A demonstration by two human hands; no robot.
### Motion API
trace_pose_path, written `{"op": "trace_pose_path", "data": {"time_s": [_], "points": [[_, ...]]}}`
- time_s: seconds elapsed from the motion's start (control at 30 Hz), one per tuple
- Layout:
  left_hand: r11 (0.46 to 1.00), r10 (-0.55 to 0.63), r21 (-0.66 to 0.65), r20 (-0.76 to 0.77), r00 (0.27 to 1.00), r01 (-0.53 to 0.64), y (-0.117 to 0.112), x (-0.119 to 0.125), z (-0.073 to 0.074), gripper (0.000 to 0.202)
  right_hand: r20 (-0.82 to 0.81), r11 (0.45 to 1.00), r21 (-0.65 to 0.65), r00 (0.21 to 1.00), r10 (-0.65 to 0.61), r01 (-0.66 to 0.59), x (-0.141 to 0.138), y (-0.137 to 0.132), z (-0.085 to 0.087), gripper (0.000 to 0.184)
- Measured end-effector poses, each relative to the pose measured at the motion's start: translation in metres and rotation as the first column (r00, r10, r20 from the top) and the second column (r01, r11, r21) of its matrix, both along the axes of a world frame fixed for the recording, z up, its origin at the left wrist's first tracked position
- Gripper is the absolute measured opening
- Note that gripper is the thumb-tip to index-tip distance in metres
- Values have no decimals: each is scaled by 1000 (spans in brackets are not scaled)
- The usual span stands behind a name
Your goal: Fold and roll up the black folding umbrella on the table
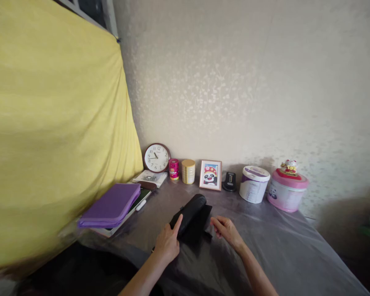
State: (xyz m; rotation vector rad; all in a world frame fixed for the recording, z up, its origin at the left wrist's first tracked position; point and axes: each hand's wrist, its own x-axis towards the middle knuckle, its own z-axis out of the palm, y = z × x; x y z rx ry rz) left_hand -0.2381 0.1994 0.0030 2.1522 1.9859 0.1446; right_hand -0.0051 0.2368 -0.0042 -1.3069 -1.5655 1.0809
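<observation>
A black bundle of cloth that looks like a folded umbrella (189, 211) lies slantwise on the table, with a loose flap of fabric spread along its right side. My left hand (167, 242) grips its near end, the index finger stretched along the top; the other fingers are partly hidden. Just right of the loose flap, my right hand (226, 231) is closed, thumb and fingers pinched together. Whether a bit of strap or cloth sits in that pinch I cannot make out.
A purple folder (111, 205) lies on books at the left, beside a white marker (141, 205). Along the wall stand a clock (157, 158), a pink can (174, 169), a yellow-lidded tin (188, 172), a panda picture frame (210, 175), a black device (230, 182), and two tubs (254, 185).
</observation>
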Motion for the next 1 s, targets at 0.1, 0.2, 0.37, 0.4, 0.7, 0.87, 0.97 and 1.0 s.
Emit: {"op": "trace_pose_path", "data": {"time_s": [0.1,0.2,0.37,0.4,0.7,0.87,0.97,1.0], "points": [[997,-24,-75,106,994,33,9,-13,2,74,11,1000,-9,1000,-21,21,9,-5,-4,44],[994,-21,-100,170,985,38,11,-19,3,72,14,1000,-6,999,-30,30,12,-9,-5,43],[998,53,-25,125,991,-50,3,-10,-1,78,-4,998,1,998,-55,55,4,-14,-11,44],[998,55,-14,119,991,-54,2,-7,-2,80,-7,999,-1,999,-49,49,2,-15,-12,44],[992,62,-123,416,907,-11,6,-12,7,76,-53,994,39,993,-104,106,4,-27,-3,44],[949,55,-261,693,719,179,-10,-12,22,47,-201,958,42,941,-271,285,27,-26,1,47],[910,25,-277,781,624,309,-18,-8,30,35,-323,913,-17,862,-391,408,42,-29,7,46],[898,16,-279,793,609,340,-20,-7,32,34,-357,899,-24,836,-417,437,47,-31,9,45]]}}
